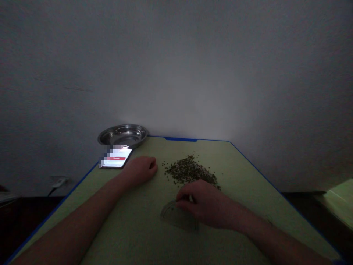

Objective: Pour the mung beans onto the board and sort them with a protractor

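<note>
On the table, just left of a loose pile of small dark grains or seeds, rests my left hand. Its fingers are curled into a loose fist, and nothing shows in it. My right hand is over a shallow clear dish in front of the pile, thumb and fingertips pinched together. Whatever is between those fingertips is too small or hidden to make out. The hand covers part of the dish, in which a few dark specks show.
A shiny metal bowl stands at the table's back left corner. In front of it lies a phone with a lit screen. The pale table has blue edges and meets a grey wall. A plug is at lower left.
</note>
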Action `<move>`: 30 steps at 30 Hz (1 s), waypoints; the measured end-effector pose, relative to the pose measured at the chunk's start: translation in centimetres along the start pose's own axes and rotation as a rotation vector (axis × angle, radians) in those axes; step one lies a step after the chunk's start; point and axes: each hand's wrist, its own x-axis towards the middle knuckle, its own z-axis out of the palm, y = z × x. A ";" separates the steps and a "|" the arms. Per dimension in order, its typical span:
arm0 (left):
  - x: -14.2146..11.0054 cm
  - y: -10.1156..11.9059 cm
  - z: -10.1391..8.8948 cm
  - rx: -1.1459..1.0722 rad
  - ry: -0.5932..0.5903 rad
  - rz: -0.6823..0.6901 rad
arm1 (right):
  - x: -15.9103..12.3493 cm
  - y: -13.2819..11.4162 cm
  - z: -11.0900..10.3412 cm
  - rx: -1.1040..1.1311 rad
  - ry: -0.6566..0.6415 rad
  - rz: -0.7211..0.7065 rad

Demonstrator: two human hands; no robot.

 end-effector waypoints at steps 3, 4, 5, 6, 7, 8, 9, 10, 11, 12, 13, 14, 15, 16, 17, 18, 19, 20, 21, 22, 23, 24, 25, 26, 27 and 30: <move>0.0 0.0 0.0 0.000 -0.006 -0.013 | 1.3 0.2 0.7 -0.087 0.012 -0.002; 0.0 0.0 -0.1 -0.003 -0.007 -0.017 | 1.8 0.7 0.6 -0.110 0.029 0.011; 0.0 0.0 -0.1 -0.008 -0.007 -0.018 | 2.3 1.4 0.3 -0.125 0.048 0.031; 0.0 0.0 -0.1 -0.013 -0.005 -0.015 | 2.8 2.1 -0.1 -0.137 0.068 0.053; 0.0 0.0 -0.1 -0.019 -0.002 -0.013 | 3.1 2.9 -0.5 -0.149 0.085 0.075; 0.0 0.0 -0.2 -0.024 0.001 -0.014 | 3.3 3.7 -1.1 -0.160 0.096 0.096; -0.1 0.0 -0.2 -0.027 0.001 -0.016 | 3.4 4.4 -1.6 -0.168 0.106 0.114; -0.1 0.0 -0.2 -0.030 0.002 -0.018 | 3.5 4.9 -2.1 -0.175 0.111 0.131; -0.1 0.0 -0.2 -0.034 0.002 -0.019 | 3.5 5.4 -2.6 -0.178 0.112 0.142; -0.1 0.0 -0.1 -0.039 0.003 -0.018 | 3.4 5.6 -3.1 -0.177 0.110 0.149; -0.1 -0.1 -0.1 -0.045 0.004 -0.015 | 3.5 5.6 -3.4 -0.170 0.103 0.150; -0.1 -0.1 -0.1 -0.051 0.007 -0.014 | 3.6 5.5 -3.7 -0.161 0.095 0.146; -0.1 -0.2 0.0 -0.057 0.008 -0.015 | 3.8 5.2 -3.9 -0.150 0.087 0.140; 0.0 -0.3 0.0 -0.064 0.010 -0.019 | 4.2 4.7 -4.0 -0.137 0.079 0.133; 0.1 -0.4 0.1 -0.073 0.015 -0.025 | 4.8 4.2 -3.9 -0.128 0.077 0.127; 0.2 -0.5 0.1 -0.088 0.020 -0.034 | 5.6 3.7 -3.7 -0.122 0.075 0.127; 0.3 -0.6 0.1 -0.108 0.030 -0.045 | 6.4 3.1 -3.5 -0.113 0.075 0.130; 0.4 -0.7 0.1 -0.133 0.042 -0.060 | 7.4 2.6 -3.1 -0.106 0.066 0.138; 0.5 -0.7 0.1 -0.160 0.056 -0.079 | 8.4 2.1 -2.8 -0.094 0.059 0.143; 0.6 -0.8 0.0 -0.186 0.075 -0.101 | 9.3 1.7 -2.4 -0.085 0.037 0.156; 0.6 -0.9 -0.1 -0.208 0.092 -0.122 | 10.2 1.3 -2.0 -0.066 0.023 0.157; 0.7 -1.0 -0.2 -0.225 0.111 -0.142 | 10.9 1.1 -1.6 -0.055 0.004 0.168; 0.7 -1.1 -0.2 -0.238 0.127 -0.157 | 11.4 0.9 -1.3 -0.044 -0.011 0.182; 0.7 -1.2 -0.3 -0.248 0.138 -0.167 | 11.7 0.9 -1.1 -0.035 -0.020 0.195; 0.7 -1.3 -0.3 -0.255 0.143 -0.170 | 11.8 0.9 -1.0 -0.028 -0.025 0.213; 0.8 -1.4 -0.2 -0.246 0.122 -0.154 | 11.3 1.6 -1.3 -0.015 -0.021 0.270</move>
